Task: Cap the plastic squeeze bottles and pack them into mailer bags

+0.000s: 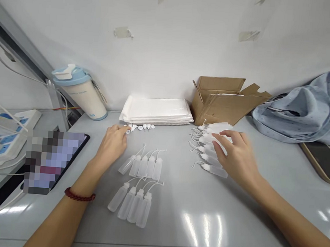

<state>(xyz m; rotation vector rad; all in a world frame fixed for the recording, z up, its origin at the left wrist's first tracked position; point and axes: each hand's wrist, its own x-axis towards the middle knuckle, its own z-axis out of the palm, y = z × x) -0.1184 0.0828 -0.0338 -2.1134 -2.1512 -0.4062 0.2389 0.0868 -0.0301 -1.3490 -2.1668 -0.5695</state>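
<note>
My left hand (pixel 112 144) is closed at the left end of a cluster of small white caps (pixel 145 127), its fingertips together on one of them. Over on the right, my right hand (pixel 238 156) is open, thumb and forefinger apart, just above a column of small translucent squeeze bottles (pixel 209 158) lying on their sides; part of the column is hidden behind it. Between my hands, two rows of similar bottles lie flat, a farther row (pixel 142 166) and a nearer row (pixel 133 206), with white caps on thin strips at their necks.
A stack of white packets (pixel 157 110) and an open cardboard box (pixel 223 107) stand against the wall. A tumbler (pixel 84 94) and a phone (pixel 64 169) are on the left. Blue cloth (pixel 303 107) and another phone (pixel 324 162) lie on the right of the grey table (pixel 193 202).
</note>
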